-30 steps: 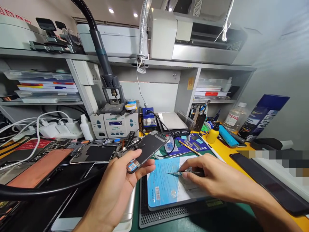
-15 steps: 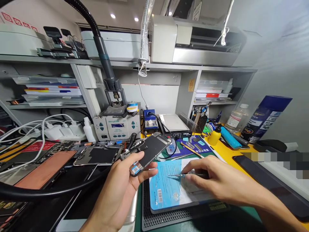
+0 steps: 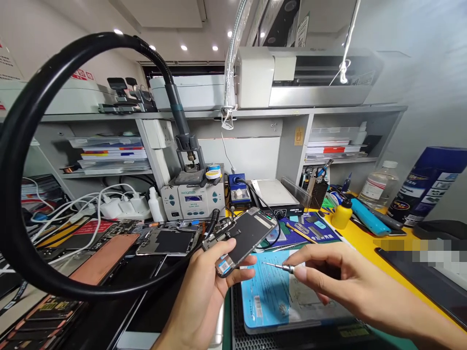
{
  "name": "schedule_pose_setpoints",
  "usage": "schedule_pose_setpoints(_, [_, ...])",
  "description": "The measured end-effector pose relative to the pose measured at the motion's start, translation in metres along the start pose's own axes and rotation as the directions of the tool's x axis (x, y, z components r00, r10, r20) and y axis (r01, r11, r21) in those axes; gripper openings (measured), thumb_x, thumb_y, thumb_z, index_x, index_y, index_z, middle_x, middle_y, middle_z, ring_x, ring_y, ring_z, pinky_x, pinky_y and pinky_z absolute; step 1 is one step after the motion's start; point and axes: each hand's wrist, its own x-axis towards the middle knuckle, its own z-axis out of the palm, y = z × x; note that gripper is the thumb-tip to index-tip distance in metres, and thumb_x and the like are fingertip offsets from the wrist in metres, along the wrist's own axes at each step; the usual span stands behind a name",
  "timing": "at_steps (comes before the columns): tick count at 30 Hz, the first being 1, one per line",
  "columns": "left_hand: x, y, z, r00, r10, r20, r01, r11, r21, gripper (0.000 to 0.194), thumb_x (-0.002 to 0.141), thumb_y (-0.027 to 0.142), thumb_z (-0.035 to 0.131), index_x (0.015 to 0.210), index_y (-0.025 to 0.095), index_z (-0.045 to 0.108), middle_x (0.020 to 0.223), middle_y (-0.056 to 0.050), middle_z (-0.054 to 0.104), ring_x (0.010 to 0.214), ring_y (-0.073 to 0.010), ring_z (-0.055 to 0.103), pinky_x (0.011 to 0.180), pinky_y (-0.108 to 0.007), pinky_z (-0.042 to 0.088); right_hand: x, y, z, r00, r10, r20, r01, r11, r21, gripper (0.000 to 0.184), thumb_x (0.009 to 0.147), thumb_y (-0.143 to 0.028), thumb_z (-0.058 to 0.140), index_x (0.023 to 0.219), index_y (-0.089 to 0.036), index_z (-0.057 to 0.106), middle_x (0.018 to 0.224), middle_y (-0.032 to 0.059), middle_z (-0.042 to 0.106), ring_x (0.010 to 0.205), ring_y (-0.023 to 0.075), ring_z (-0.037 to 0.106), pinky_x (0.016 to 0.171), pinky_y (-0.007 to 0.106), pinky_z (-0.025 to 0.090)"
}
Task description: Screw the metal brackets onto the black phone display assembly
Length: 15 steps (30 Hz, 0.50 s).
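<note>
My left hand (image 3: 209, 282) is closed around the lower end of a phone screen assembly (image 3: 248, 238), thumb on its dark back and fingers beneath. A blue and white sticker shows near my thumb, and the assembly tilts up to the right. Between thumb and fingertips, my right hand (image 3: 335, 277) grips a slim precision screwdriver (image 3: 280, 266), its thin tip pointing left, apart from the screen assembly. Most of the screwdriver's handle is hidden by my hand. Below both hands lies a blue and white printed package (image 3: 266, 306) on a black perforated mat (image 3: 242, 335).
Phone parts and a copper-coloured panel (image 3: 105, 262) cover the left side. A thick black hose (image 3: 14, 160) loops there from the hot air station (image 3: 193, 199). A yellow bottle (image 3: 342, 214) and a dark phone (image 3: 419, 277) sit to the right.
The whole view has shifted, so the bench appears farther right and lower. My left hand still holds the screen assembly; the screwdriver in my right hand shows more of its metal shaft.
</note>
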Motion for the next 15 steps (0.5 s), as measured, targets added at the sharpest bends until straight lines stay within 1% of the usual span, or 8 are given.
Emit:
schedule_pose_setpoints(2, [-0.001, 0.000, 0.000, 1.000, -0.011, 0.006, 0.011, 1.000, -0.011, 0.005, 0.081, 0.011, 0.067, 0.083, 0.008, 0.071, 0.088, -0.010, 0.071, 0.077, -0.0296, 0.075, 0.058, -0.035, 0.063, 0.000, 0.000, 0.002, 1.000, 0.008, 0.002, -0.008, 1.000, 0.008, 0.040, 0.088, -0.061, 0.061, 0.095, -0.026, 0.078, 0.073, 0.0021, 0.067, 0.058, 0.0164, 0.055, 0.050, 0.024, 0.043])
schedule_pose_setpoints(5, [-0.002, 0.001, 0.000, 0.999, -0.033, 0.003, 0.033, 0.999, -0.026, 0.003, 0.081, 0.010, 0.067, 0.081, 0.009, 0.069, 0.086, -0.010, 0.071, 0.075, -0.0297, 0.076, 0.058, -0.035, 0.063, -0.001, 0.001, 0.006, 1.000, 0.019, 0.001, -0.019, 1.000, 0.007, 0.045, 0.086, -0.064, 0.060, 0.097, -0.024, 0.078, 0.077, 0.0047, 0.069, 0.057, 0.0174, 0.055, 0.048, 0.025, 0.044])
schedule_pose_setpoints(8, [-0.004, 0.001, 0.000, 0.998, -0.055, -0.001, 0.055, 0.998, -0.029, 0.004, 0.081, 0.011, 0.067, 0.080, 0.008, 0.070, 0.081, -0.010, 0.070, 0.073, -0.0291, 0.075, 0.056, -0.033, 0.063, -0.001, 0.002, 0.008, 1.000, 0.022, -0.013, -0.022, 1.000, -0.016, 0.046, 0.086, -0.064, 0.059, 0.099, -0.024, 0.077, 0.087, 0.0069, 0.073, 0.063, 0.0205, 0.060, 0.053, 0.027, 0.051])
schedule_pose_setpoints(10, [-0.004, 0.001, 0.001, 0.998, -0.068, 0.011, 0.068, 0.997, -0.029, 0.006, 0.081, 0.011, 0.067, 0.080, 0.007, 0.070, 0.078, -0.010, 0.069, 0.071, -0.0280, 0.075, 0.054, -0.032, 0.062, -0.001, 0.003, 0.010, 0.998, 0.031, -0.051, -0.032, 0.999, -0.032, 0.045, 0.086, -0.064, 0.059, 0.100, -0.025, 0.077, 0.092, 0.0069, 0.074, 0.068, 0.0221, 0.062, 0.058, 0.029, 0.054])
schedule_pose_setpoints(12, [-0.004, 0.001, 0.001, 0.997, -0.068, 0.032, 0.069, 0.997, -0.033, 0.006, 0.081, 0.011, 0.066, 0.079, 0.007, 0.070, 0.075, -0.010, 0.069, 0.068, -0.0266, 0.075, 0.054, -0.031, 0.062, -0.001, 0.004, 0.011, 0.997, 0.033, -0.065, -0.035, 0.999, -0.042, 0.044, 0.086, -0.064, 0.060, 0.100, -0.026, 0.077, 0.094, 0.0067, 0.074, 0.069, 0.0226, 0.064, 0.059, 0.029, 0.055])
schedule_pose_setpoints(15, [-0.002, 0.001, 0.001, 0.997, -0.066, 0.038, 0.067, 0.997, -0.038, 0.008, 0.082, 0.011, 0.066, 0.077, 0.007, 0.070, 0.072, -0.009, 0.069, 0.066, -0.0251, 0.074, 0.055, -0.031, 0.063, -0.002, 0.004, 0.011, 0.998, 0.037, -0.055, -0.040, 0.998, -0.050, 0.043, 0.087, -0.062, 0.060, 0.102, -0.026, 0.077, 0.095, 0.0065, 0.074, 0.071, 0.0230, 0.065, 0.059, 0.029, 0.056])
